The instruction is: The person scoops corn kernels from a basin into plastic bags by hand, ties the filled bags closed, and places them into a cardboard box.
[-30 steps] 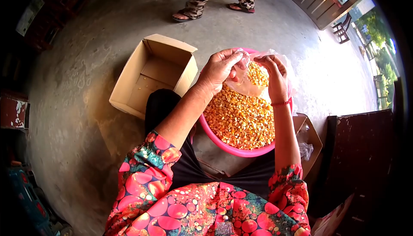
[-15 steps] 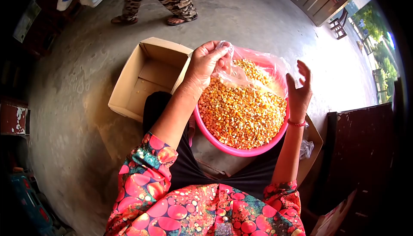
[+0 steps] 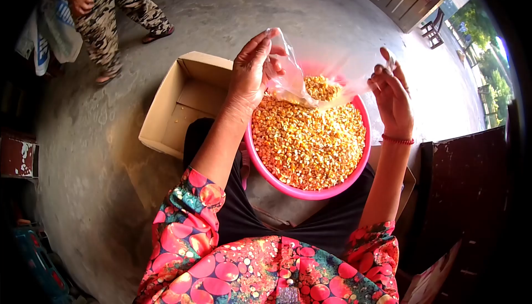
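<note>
Sacks (image 3: 58, 32) are seen at far left, beside a person (image 3: 102, 21) in camouflage trousers; both are shifted further left than half a second ago, well apart from the work. Cardboard box (image 3: 158, 104) is set next, open side up, a few stray kernels on its bottom, near edge close to the left forearm.

Left hand (image 3: 250, 74) is raised over the tub's far-left side, grip clenched on the clear plastic bag (image 3: 288, 77), film pinched between thumb and fingers. Bag is held over the far part of the pink tub (image 3: 307, 194), kernels visible at its mouth. Tub is filled broadly with corn kernels (image 3: 307, 143), rim showing all along the near side, set between the knees.

Right hand (image 3: 394, 102) is raised past the tub's right rim. What's changed: film was released on this side, now seems pinched again at the fingertips, so the mouth is spread from both sides. Exact fingertip contact is blurred by glare.

Clearance: left is tighter, limited by the box; more room is left at right, bounded by dark red furniture (image 3: 471, 182). Floor (image 3: 266, 10) is seen beyond the tub; chair (image 3: 433, 30) is well apart.
</note>
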